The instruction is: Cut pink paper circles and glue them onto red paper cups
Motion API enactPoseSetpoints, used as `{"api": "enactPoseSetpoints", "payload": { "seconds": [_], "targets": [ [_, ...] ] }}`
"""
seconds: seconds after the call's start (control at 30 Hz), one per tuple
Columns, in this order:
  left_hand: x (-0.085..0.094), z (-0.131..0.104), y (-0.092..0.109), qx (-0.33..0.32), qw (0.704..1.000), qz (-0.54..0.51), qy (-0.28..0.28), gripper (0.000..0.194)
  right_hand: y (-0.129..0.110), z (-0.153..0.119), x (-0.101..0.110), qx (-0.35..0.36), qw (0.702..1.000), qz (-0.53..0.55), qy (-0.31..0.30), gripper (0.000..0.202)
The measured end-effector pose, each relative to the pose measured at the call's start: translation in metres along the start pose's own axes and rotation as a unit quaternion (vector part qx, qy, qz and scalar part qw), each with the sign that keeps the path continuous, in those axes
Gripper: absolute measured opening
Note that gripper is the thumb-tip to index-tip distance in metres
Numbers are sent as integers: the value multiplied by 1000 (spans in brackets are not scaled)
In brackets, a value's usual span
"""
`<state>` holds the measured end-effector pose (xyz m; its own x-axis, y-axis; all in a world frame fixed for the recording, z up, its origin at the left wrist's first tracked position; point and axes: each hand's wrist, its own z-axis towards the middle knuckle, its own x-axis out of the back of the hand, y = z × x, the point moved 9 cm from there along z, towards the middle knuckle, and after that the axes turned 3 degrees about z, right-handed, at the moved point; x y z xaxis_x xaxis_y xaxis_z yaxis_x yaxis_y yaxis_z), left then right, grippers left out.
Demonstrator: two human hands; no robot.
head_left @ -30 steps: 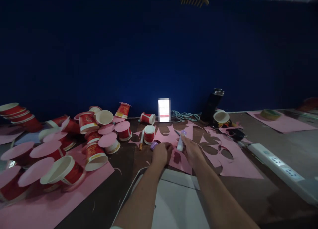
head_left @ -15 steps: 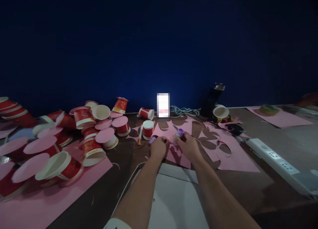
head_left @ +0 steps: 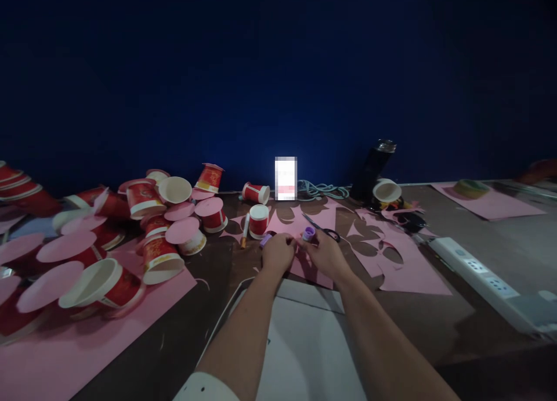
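My right hand [head_left: 328, 253] is closed around a glue stick [head_left: 308, 233], its purple end tilted up. My left hand [head_left: 278, 255] is closed, fingertips pinched close to those of the right; what they hold, if anything, is hidden. Beside its knuckles is a small purple piece, like a cap [head_left: 266, 239]; whether it is held or lying there I cannot tell. Beneath both hands lies cut pink paper [head_left: 311, 270]. Scissors [head_left: 322, 227] rest just beyond the right hand. A red-and-white paper cup [head_left: 259, 221] stands ahead of the left hand.
Many red paper cups [head_left: 163, 256], several with pink paper discs [head_left: 183, 231], crowd the left. Straight ahead stands a lit, blurred screen [head_left: 286, 179] by a coiled cable [head_left: 324, 190]. To the right are pink scraps [head_left: 411, 276], a dark flask [head_left: 373, 169] and a power strip [head_left: 474, 266].
The right hand has brought the glue stick slightly left, closer to the left hand. More of the scissors shows behind it. The whole view has shifted a little.
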<state>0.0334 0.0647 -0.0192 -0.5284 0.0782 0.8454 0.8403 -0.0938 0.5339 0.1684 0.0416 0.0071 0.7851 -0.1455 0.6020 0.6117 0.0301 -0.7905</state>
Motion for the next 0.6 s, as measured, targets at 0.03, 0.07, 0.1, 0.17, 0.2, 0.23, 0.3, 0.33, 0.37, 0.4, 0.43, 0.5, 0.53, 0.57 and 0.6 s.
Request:
{"api": "enactPoseSetpoints", "payload": {
  "seconds": [0.03,0.07,0.1,0.17,0.2,0.23,0.3,0.33,0.37,0.4,0.43,0.5,0.53,0.57,0.6],
  "targets": [
    [1,0,0,1,1000,4,1,27,-2,-1,-1,9,1000,-13,-7,18],
    [1,-1,0,3,1000,8,0,26,-4,-1,-2,19,999,-29,-16,19],
    [2,-1,0,5,1000,13,0,25,-6,-2,-2,27,998,-43,-23,18],
    [2,-1,-1,13,1000,19,-5,24,-8,-3,-1,32,997,-55,-34,14],
    [2,-1,-2,17,1000,21,-8,24,-9,-3,-1,36,997,-60,-40,12],
    [2,-1,-2,20,1000,20,-10,24,-10,-3,-1,40,996,-67,-46,10],
    [1,0,-3,21,1000,16,-15,25,-11,-4,0,43,994,-85,-58,10],
    [0,1,-3,20,1000,13,-17,25,-12,-5,0,43,992,-96,-64,10],
    [-1,2,-3,19,1000,10,-17,24,-12,-5,0,42,991,-105,-69,11],
    [-1,2,-4,19,1000,8,-18,24,-11,-6,0,40,990,-112,-74,12],
    [-1,2,-4,18,1000,6,-17,24,-10,-6,0,37,989,-117,-79,13],
    [-1,3,-4,18,1000,5,-13,23,-9,-7,-1,31,987,-128,-87,13],
    [-1,3,-4,18,1000,3,-11,23,-8,-7,-1,28,986,-135,-92,14],
    [-1,2,-5,21,1000,1,-11,23,-7,-6,-1,22,985,-142,-93,14],
    [-1,2,-5,22,1000,-3,-10,23,-6,-6,0,15,985,-149,-89,16]
  ]
}}
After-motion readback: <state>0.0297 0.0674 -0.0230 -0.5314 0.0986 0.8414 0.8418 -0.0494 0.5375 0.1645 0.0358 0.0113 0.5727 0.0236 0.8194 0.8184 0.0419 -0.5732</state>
